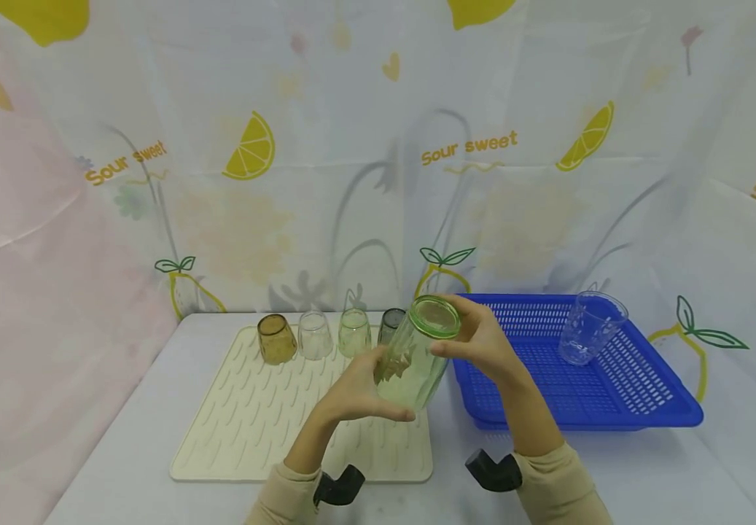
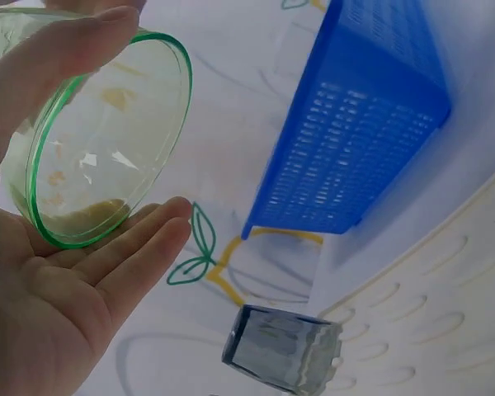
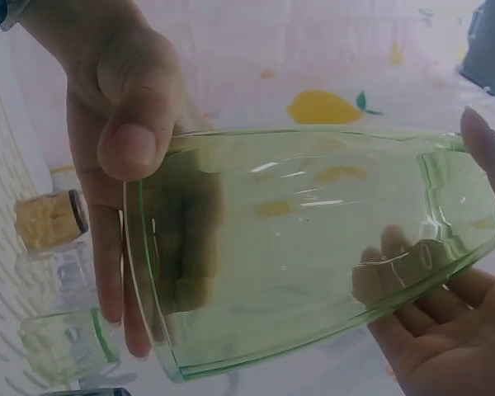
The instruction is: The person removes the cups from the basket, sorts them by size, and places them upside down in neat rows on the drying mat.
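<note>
A tall pale green glass point(image 1: 413, 364) is held tilted above the mat's right side, its green-edged base up and its rim down. My right hand point(image 1: 479, 339) grips the base end, thumb on one side and fingers on the other. Around the rim end is my left hand point(image 1: 358, 394), with the thumb near the lip and the fingers behind it. The open mouth of the glass point(image 2: 111, 144) shows in the left wrist view, where the left fingers point(image 2: 140, 252) lie fairly straight beneath it. In the right wrist view the green glass point(image 3: 313, 247) spans between both hands.
A cream drying mat point(image 1: 246, 430) bears an amber glass point(image 1: 277, 340), a clear glass point(image 1: 315, 335), a small green glass point(image 1: 355, 333) and a partly hidden grey glass point(image 1: 391, 321) in a row. At right, a blue basket point(image 1: 515, 419) holds another clear glass point(image 1: 587, 332).
</note>
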`<state>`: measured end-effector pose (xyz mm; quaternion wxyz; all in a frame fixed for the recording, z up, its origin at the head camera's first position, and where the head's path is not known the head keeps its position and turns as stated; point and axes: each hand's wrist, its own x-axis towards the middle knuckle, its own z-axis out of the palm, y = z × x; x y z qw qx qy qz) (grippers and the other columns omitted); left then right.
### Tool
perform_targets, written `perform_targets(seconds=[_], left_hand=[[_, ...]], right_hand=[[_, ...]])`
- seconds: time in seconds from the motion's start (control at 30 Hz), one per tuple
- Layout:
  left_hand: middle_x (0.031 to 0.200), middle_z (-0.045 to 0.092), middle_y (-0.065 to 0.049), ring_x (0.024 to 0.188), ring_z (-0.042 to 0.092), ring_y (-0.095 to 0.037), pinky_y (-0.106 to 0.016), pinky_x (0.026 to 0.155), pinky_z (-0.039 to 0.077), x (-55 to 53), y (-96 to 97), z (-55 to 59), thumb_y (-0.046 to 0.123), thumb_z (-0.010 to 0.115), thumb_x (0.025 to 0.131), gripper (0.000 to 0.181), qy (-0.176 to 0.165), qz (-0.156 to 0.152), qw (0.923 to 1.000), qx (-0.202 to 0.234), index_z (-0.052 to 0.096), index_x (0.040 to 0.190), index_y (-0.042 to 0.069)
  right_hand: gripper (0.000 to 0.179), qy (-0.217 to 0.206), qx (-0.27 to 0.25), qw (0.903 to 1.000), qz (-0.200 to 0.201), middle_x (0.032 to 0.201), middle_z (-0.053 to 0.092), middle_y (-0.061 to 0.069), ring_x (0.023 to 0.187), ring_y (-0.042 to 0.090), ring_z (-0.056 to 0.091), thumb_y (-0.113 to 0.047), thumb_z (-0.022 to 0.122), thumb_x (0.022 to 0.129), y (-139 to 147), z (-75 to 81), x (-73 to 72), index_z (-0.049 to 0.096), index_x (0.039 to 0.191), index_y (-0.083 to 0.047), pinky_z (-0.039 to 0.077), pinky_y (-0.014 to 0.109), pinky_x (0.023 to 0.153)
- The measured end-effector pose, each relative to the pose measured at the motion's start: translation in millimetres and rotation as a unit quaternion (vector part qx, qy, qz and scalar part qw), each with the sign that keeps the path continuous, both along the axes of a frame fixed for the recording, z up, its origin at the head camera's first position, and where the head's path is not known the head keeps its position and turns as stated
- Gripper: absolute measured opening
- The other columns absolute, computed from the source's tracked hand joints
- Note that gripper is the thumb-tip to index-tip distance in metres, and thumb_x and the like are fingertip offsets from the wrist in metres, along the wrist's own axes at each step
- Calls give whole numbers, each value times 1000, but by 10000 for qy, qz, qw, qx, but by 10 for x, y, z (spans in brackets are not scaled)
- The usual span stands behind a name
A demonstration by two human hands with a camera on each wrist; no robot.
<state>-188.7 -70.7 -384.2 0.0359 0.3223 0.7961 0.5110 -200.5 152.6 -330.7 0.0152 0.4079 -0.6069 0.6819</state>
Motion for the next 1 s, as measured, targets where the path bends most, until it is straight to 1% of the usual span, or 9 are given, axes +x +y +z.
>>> perform_targets(seconds=[0.13,0.23,0.33,0.47,0.63,0.73,0.8,0.9,1.0], left_hand=[[104,62,-1,91,59,-13,-28,77,53,3,-5,-20,25,86,60,71,-122,-95,9999,65,53,120,5],[107,64,-3,94,60,-16,-29,80,53,4,-34,-50,22,87,62,72,-277,-172,9994,135,52,124,6],[119,60,-12,108,59,-26,-35,92,51,14,-98,-115,19,86,67,77,-571,-180,9979,249,46,130,1],[132,47,-27,119,51,-40,-42,100,46,54,-264,-246,18,83,72,82,-841,-2,9961,276,38,135,-9],[124,53,-28,115,55,-38,-36,100,47,140,-526,-420,16,80,76,72,-885,210,9949,445,42,132,-9],[121,55,-28,113,56,-37,-34,99,48,222,-684,-507,15,79,77,68,-812,441,9942,548,44,130,-8],[120,56,-29,112,57,-38,-34,97,48,280,-783,-561,15,78,77,66,-741,678,9934,561,45,129,-9],[119,57,-28,110,57,-40,-35,96,49,371,-922,-634,14,79,76,65,-718,1155,9892,547,47,126,-11],[117,60,-26,108,58,-41,-35,93,51,475,-1059,-700,13,82,72,65,-630,1787,9806,496,50,123,-11]], right_hand=[[59,293,320,9989,-168,114,64,-5,100,14,62,-17,76,81,-38,38,-21,50,127,10,57,30,79],[66,442,524,9972,-289,114,63,-8,102,12,62,-19,76,81,-64,51,-33,44,126,18,55,29,82],[68,419,634,9967,-299,113,63,-9,101,11,62,-20,77,80,-100,57,-39,44,126,18,55,29,83],[68,396,713,9959,-385,111,64,-6,99,12,63,-22,78,79,-147,59,-42,46,126,17,55,29,84],[65,409,857,9938,-573,112,63,14,99,11,62,-21,78,78,-197,65,-53,49,125,14,54,30,86],[63,420,933,9930,-589,111,61,25,98,12,63,-19,79,78,-229,55,-68,50,124,13,54,31,86],[62,396,944,9932,-554,111,60,28,97,12,63,-19,78,78,-248,34,-82,51,124,12,53,31,86],[62,325,937,9937,-519,110,61,28,96,13,63,-20,79,78,-280,-12,-105,51,124,11,54,31,86],[63,266,917,9942,-500,110,61,28,96,13,64,-20,79,77,-321,-66,-128,51,124,11,54,31,86]])
